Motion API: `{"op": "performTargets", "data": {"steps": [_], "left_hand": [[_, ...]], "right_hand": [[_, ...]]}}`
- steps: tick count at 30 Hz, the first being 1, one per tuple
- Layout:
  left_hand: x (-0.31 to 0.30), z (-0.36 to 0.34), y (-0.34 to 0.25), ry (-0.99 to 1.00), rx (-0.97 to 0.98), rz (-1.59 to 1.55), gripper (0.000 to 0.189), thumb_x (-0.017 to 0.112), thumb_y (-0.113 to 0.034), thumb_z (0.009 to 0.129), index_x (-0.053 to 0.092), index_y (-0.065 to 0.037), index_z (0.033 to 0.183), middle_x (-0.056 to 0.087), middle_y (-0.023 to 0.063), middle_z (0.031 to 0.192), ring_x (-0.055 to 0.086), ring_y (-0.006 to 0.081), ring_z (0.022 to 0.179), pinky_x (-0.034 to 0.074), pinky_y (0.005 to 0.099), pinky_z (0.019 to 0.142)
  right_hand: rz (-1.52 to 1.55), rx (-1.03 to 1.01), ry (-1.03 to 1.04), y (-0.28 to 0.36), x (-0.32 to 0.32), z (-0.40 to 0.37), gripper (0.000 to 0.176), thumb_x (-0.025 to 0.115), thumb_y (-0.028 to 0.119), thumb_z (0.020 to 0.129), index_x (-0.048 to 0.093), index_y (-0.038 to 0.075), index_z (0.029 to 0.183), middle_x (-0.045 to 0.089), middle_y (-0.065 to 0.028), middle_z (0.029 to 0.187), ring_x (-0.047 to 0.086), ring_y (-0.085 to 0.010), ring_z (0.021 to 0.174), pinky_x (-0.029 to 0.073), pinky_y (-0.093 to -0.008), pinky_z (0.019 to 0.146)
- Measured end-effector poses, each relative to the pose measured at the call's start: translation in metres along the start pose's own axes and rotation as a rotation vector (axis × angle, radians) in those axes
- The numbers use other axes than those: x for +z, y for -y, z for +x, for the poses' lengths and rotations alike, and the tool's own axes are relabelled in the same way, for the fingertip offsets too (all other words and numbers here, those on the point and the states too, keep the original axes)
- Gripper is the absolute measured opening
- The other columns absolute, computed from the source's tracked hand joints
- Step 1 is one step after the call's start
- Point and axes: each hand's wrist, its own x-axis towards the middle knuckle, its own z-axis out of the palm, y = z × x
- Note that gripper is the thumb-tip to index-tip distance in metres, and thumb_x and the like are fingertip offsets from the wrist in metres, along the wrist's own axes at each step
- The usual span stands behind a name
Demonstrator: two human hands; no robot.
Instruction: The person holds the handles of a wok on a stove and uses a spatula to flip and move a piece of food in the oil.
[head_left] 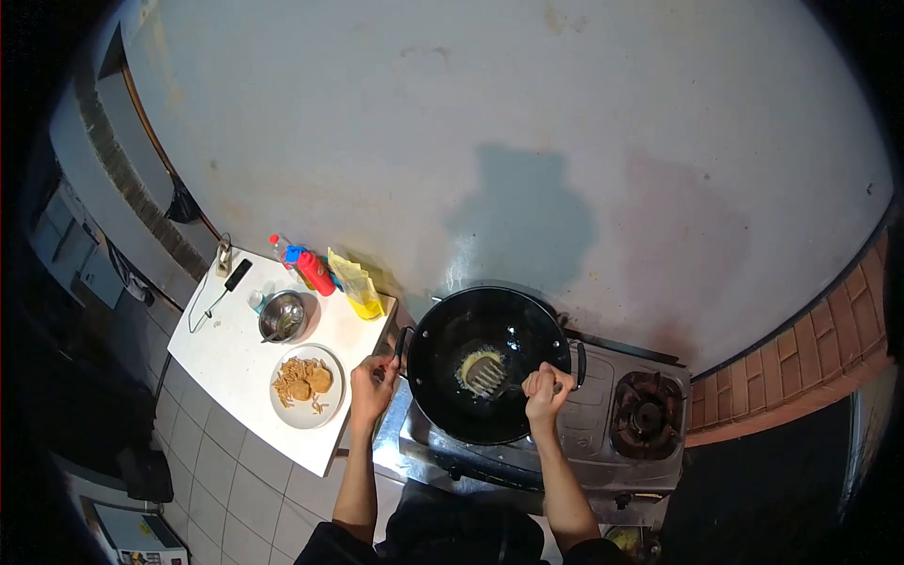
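Observation:
A large black wok stands on the left burner of the stove. My left hand is closed at the wok's left loop handle, its fingertips pinching the lower part. My right hand is wrapped round the handle of a slotted turner, above the wok's right side. The turner's blade lies low in the wok, over a pale yellow piece of food that bubbles in oil. The blade hides part of this piece, so its kind cannot be made out.
Left of the stove, a white table bears a plate of fries and browned patties, a metal bowl, a red squeeze bottle and a yellow bag. A second burner is at right; a wall rises behind.

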Motion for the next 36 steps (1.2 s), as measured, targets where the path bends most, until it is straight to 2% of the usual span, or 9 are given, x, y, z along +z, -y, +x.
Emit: {"op": "performTargets", "data": {"steps": [2,5,12,16,20,22,25,30,36], "left_hand": [[-0.001,0.0,-0.001,-0.016,0.001,-0.011,0.023,0.066,-0.018,0.082,0.067,0.004,0.084,0.064,0.0155,0.07,0.058,0.0181,0.058,0.045,0.0298,0.057],[-0.001,0.001,0.001,0.029,-0.084,-0.019,0.023,0.066,-0.018,0.082,0.067,0.005,0.085,0.065,0.015,0.074,0.06,0.0186,0.063,0.046,0.0298,0.059],[-0.003,0.004,0.002,0.003,0.031,-0.034,0.021,0.068,-0.017,0.08,0.066,0.004,0.082,0.062,0.0128,0.066,0.057,0.0169,0.056,0.045,0.0289,0.055],[-0.008,0.005,0.004,0.075,-0.026,-0.047,0.019,0.066,-0.016,0.081,0.068,0.002,0.086,0.065,0.0135,0.073,0.061,0.0182,0.064,0.046,0.0297,0.059],[-0.009,0.012,0.009,0.127,0.022,-0.095,0.02,0.066,-0.016,0.081,0.068,0.003,0.086,0.065,0.0134,0.072,0.061,0.0173,0.064,0.046,0.0291,0.061],[-0.009,0.013,0.014,0.152,0.031,-0.107,0.02,0.066,-0.016,0.081,0.067,0.003,0.085,0.065,0.0132,0.071,0.06,0.0175,0.063,0.046,0.0298,0.062],[-0.009,0.016,0.017,0.148,0.061,-0.146,0.016,0.068,-0.014,0.079,0.067,0.001,0.081,0.061,0.0107,0.065,0.054,0.0149,0.053,0.043,0.0265,0.052],[-0.01,0.021,0.02,0.184,0.101,-0.118,0.018,0.068,-0.016,0.079,0.067,0.002,0.079,0.062,0.0121,0.064,0.057,0.016,0.054,0.045,0.0283,0.053],[-0.003,0.023,0.025,0.2,-0.025,-0.158,0.022,0.068,-0.018,0.08,0.066,0.004,0.078,0.063,0.0129,0.065,0.06,0.0178,0.055,0.046,0.0287,0.055]], "right_hand": [[0.011,0.005,-0.004,-0.002,-0.002,-0.003,0.041,0.04,0.005,0.089,0.028,0.007,0.05,0.03,0.0019,0.044,0.024,-0.0045,0.036,0.019,-0.0244,0.036],[-0.004,0.009,-0.012,-0.001,0.0,-0.005,0.041,0.04,0.005,0.088,0.028,0.006,0.05,0.03,0.0017,0.044,0.025,-0.0047,0.037,0.019,-0.0246,0.036],[-0.156,-0.041,0.044,0.012,0.009,-0.011,0.042,0.04,0.003,0.087,0.028,0.005,0.048,0.033,0.0014,0.044,0.028,-0.0054,0.038,0.02,-0.0252,0.037],[-0.029,0.018,-0.071,0.014,0.011,-0.016,0.04,0.042,0.003,0.088,0.029,0.006,0.05,0.03,0.0027,0.045,0.026,-0.0054,0.039,0.019,-0.0264,0.038],[-0.079,-0.043,-0.007,0.018,0.009,-0.016,0.038,0.04,0.001,0.088,0.027,0.007,0.053,0.026,0.0021,0.046,0.023,-0.0062,0.04,0.019,-0.0254,0.039],[0.021,-0.18,0.002,0.025,0.013,-0.018,0.035,0.039,0.002,0.088,0.029,0.007,0.055,0.026,0.0012,0.047,0.022,-0.0072,0.04,0.021,-0.0255,0.04],[0.034,-0.25,-0.024,0.037,0.016,-0.018,0.032,0.036,0.009,0.089,0.031,0.006,0.058,0.027,0.0001,0.047,0.022,-0.0077,0.041,0.021,-0.0253,0.041],[-0.143,-0.244,0.027,0.042,0.017,-0.02,0.032,0.032,0.014,0.087,0.03,0.006,0.056,0.029,-0.0005,0.047,0.025,-0.0076,0.041,0.019,-0.0245,0.038],[-0.151,-0.212,-0.118,0.034,0.027,-0.024,0.038,0.034,0.019,0.089,0.032,0.005,0.053,0.029,-0.0021,0.044,0.025,-0.009,0.038,0.022,-0.0242,0.038]]}}
